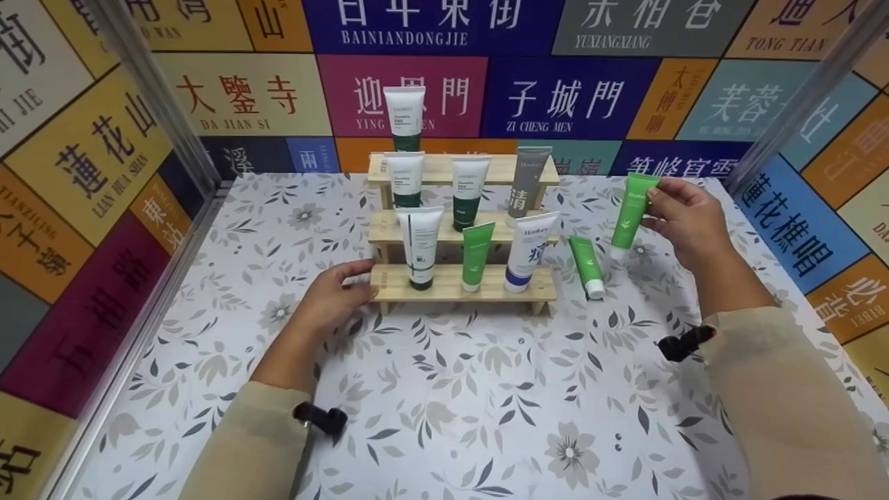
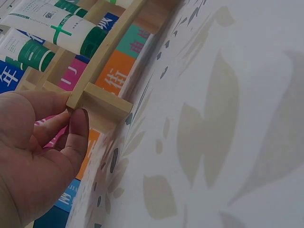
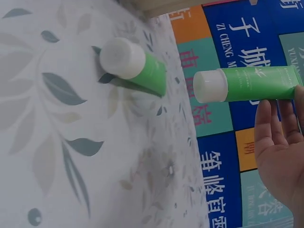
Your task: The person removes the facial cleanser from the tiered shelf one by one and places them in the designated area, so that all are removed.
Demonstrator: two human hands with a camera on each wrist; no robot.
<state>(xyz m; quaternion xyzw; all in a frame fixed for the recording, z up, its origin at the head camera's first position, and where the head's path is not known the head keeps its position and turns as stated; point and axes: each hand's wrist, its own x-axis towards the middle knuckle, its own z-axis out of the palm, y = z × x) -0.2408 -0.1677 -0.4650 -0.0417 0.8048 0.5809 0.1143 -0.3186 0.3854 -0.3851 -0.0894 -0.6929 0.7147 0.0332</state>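
My right hand [image 1: 691, 219] pinches a green squeeze tube [image 1: 630, 215] near its flat top end. The tube hangs cap down above the table, and its white cap [image 3: 211, 86] shows in the right wrist view. A second green tube [image 1: 587, 264] lies on the table, between that hand and a three-step wooden display stand [image 1: 444, 281]. At the stand's left side, my left hand [image 1: 342, 292] grips the end of the lowest step, thumb and fingertips around the wooden corner [image 2: 78, 97]. On that step stand a white tube [image 1: 420, 243], a green tube [image 1: 476, 255] and a white-and-blue tube [image 1: 530, 250].
Higher on the stand are white-and-dark-green tubes [image 1: 469, 184] and a grey tube [image 1: 526, 179]; another white tube [image 1: 405, 114] tops it. A leaf-patterned cloth [image 1: 444, 403] covers the table. Colourful lettered panels [image 1: 403, 94] wall in the back and sides.
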